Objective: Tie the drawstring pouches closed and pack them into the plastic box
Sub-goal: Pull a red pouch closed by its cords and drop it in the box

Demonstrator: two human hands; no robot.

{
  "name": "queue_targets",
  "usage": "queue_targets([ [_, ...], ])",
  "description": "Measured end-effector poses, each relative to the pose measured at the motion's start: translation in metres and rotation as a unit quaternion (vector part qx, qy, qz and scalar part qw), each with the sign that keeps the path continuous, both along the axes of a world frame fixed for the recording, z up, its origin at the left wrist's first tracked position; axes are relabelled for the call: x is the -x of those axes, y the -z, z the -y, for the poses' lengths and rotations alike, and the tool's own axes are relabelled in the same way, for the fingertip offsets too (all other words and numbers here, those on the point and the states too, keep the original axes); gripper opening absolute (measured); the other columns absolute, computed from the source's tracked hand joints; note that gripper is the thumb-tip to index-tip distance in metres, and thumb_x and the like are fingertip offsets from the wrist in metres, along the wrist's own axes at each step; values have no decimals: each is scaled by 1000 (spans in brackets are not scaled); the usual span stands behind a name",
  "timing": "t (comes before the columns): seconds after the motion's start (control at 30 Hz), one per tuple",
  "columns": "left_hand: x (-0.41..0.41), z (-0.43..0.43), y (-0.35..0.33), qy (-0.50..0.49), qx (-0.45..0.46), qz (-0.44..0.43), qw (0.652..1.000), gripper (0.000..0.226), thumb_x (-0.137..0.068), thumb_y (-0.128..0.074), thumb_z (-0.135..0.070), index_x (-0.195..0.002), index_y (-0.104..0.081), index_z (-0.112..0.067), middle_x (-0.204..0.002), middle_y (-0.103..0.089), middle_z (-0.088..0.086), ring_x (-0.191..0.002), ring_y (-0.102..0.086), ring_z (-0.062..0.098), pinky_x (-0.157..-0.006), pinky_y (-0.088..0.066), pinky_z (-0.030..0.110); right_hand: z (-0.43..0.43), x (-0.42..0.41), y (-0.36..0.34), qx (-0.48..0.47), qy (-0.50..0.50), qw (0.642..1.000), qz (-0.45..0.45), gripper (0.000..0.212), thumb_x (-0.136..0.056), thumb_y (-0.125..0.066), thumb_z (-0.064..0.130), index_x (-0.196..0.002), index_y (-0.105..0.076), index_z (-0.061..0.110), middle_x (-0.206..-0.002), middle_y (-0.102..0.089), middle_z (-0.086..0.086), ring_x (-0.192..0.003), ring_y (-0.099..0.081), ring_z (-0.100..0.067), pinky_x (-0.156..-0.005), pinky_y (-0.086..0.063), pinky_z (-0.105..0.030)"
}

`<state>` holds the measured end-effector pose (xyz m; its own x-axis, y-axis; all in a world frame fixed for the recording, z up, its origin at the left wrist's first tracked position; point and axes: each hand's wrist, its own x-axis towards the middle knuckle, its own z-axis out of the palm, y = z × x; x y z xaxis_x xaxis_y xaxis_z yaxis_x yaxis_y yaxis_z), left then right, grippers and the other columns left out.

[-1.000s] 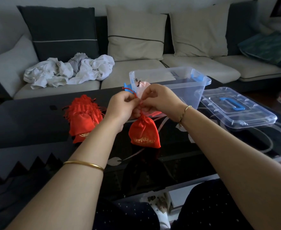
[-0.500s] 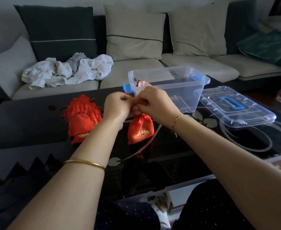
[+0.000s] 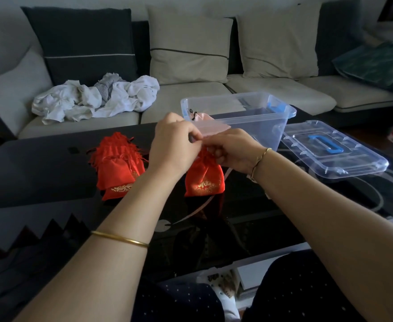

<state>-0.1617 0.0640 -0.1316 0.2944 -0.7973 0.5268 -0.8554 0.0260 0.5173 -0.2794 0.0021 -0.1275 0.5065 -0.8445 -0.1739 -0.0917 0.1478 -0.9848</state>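
Hands have drifted a touch apart since half a second ago, and the red pouch (image 3: 204, 180) hangs straighter under them. The left grip (image 3: 174, 140) and right grip (image 3: 232, 152) are both clenched on its gathered neck, pinching from either side. I'd guess that's to cinch the drawstring, though fingers hide the cord. The pouch's bottom looks about down on the glossy black desk (image 3: 40, 163), just in front of the clear plastic box (image 3: 269, 126). The fabric looks satiny and puffy, with gold embroidery low down. More red pouches (image 3: 117, 163) lie piled to the left. A pale pink pouch (image 3: 210, 125) leans inside the box, and the lid (image 3: 330, 154) lies off to the right, so packing's easy.
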Motion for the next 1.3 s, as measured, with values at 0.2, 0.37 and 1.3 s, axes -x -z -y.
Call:
queue_targets([
  [0.2, 2, 0, 4, -21, -19, 38, 999, 12, -80, -71, -19, -90, -74, -12, -111, -53, 9, -111, -47, 28, -88, -45, 43, 1, 0, 1, -9, -19, 1000, 2, 20, -88, -57, 3, -69, -54, 7, -59, -42, -4, -51, -33, -8, -52, -26, -20],
  [0.37, -2, 5, 8, -20, -34, 40, 998, 7, -80, -69, -17, -81, -69, -10, -105, -54, 9, -103, -51, 28, -83, -47, 44, 7, 5, 3, 67, -36, 996, -36, 18, -86, -62, 4, -68, -58, 2, -60, -47, -6, -45, -41, -7, -48, -36, -18],
  [1.3, -10, 15, 0, -56, -19, -212, 975, 15, -95, -47, -13, -86, -56, -4, -92, -61, 10, -70, -63, 24, -63, -56, 35, 7, 22, 40, 348, 19, 899, -267, 23, -81, -68, 22, -101, -63, 11, -97, -62, -3, -94, -60, -23, -82, -49, -36],
])
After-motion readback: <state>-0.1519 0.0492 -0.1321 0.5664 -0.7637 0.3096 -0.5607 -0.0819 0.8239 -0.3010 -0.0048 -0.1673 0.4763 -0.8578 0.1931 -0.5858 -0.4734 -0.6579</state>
